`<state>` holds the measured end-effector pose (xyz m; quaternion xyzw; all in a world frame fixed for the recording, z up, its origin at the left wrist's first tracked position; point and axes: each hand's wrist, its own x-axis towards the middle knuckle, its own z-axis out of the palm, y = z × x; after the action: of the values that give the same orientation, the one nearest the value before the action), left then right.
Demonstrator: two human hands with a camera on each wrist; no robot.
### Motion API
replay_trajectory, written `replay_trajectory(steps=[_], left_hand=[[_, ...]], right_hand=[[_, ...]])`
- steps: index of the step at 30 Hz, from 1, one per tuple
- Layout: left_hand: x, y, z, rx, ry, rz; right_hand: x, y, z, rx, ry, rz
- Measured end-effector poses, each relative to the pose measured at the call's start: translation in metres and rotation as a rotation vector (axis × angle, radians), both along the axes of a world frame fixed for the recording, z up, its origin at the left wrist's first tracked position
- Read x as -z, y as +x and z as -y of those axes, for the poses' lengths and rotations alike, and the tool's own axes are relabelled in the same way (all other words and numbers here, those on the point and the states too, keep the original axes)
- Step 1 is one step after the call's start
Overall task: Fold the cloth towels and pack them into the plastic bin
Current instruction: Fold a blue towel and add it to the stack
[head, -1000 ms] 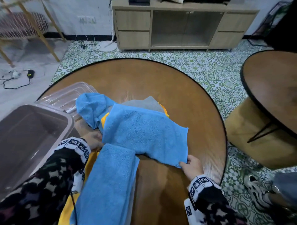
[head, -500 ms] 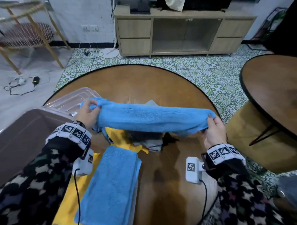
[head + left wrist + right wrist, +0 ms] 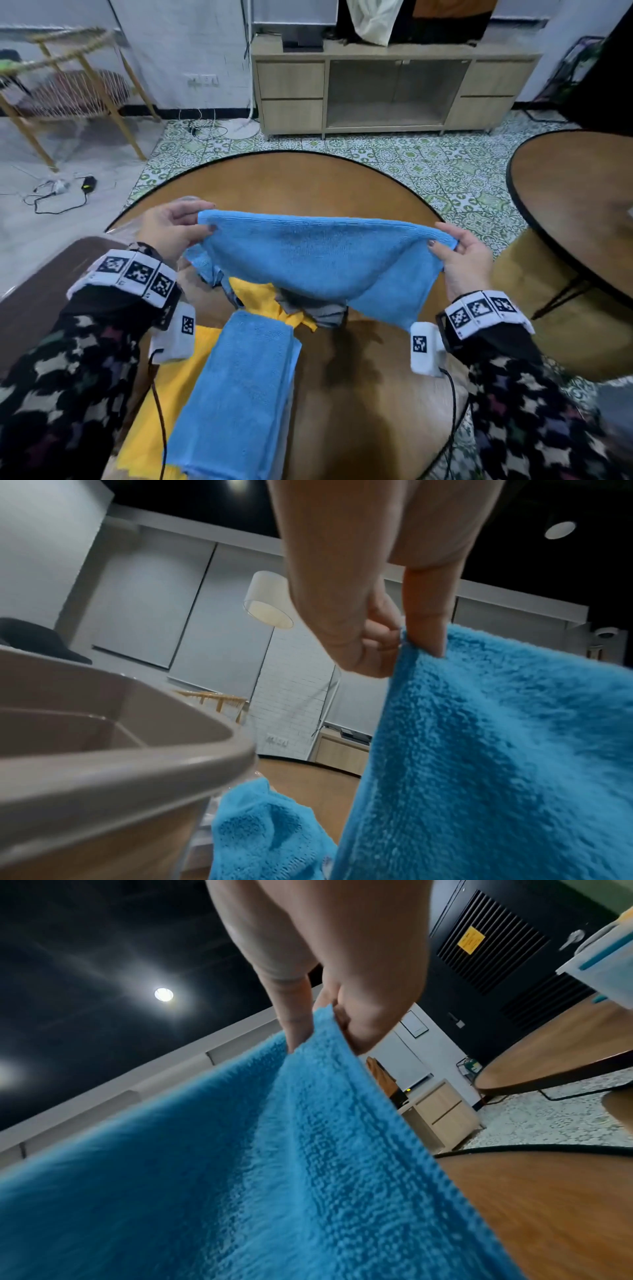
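I hold a blue towel (image 3: 318, 260) stretched in the air above the round wooden table (image 3: 308, 178). My left hand (image 3: 178, 226) pinches its upper left corner (image 3: 421, 642) between thumb and fingers. My right hand (image 3: 459, 250) pinches the upper right corner (image 3: 322, 1026). The towel (image 3: 240, 1177) hangs down towards me. Below it lie a crumpled yellow towel (image 3: 263, 298) and a grey towel (image 3: 325, 311). A folded blue towel (image 3: 236, 394) lies near me on a flat yellow towel (image 3: 154, 418). The brown plastic bin (image 3: 113, 772) stands at the left, mostly behind my left arm in the head view.
A clear bin lid (image 3: 120, 229) lies beyond the bin. A second round table (image 3: 579, 202) stands at the right with a stool (image 3: 548, 315) under it. A wooden cabinet (image 3: 390, 89) and a rack (image 3: 68, 89) stand on the floor beyond.
Both hands picked the blue towel up off the pile and raised it by its two corners, and now it hangs spread wider between them.
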<state>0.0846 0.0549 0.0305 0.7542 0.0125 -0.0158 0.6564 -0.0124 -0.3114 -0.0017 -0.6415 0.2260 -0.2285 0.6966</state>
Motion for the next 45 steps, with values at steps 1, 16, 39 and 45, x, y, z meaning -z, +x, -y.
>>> replay_trajectory(steps=[1,16,39,45], left_hand=[[-0.001,-0.001,-0.002,-0.017,0.018,0.032],[-0.005,0.001,-0.003,-0.115,0.03,0.221],[-0.048,-0.093,0.125,0.337,-0.12,-0.017],[-0.034,-0.087,0.109,0.48,0.131,0.184]], right_hand=[[0.002,-0.001,0.003,0.029,-0.04,-0.007],[-0.013,-0.006,0.009,0.017,-0.176,0.031],[-0.045,-0.02,-0.125,-0.325,-0.273,0.154],[-0.041,-0.027,-0.106,-0.348,-0.187,0.135]])
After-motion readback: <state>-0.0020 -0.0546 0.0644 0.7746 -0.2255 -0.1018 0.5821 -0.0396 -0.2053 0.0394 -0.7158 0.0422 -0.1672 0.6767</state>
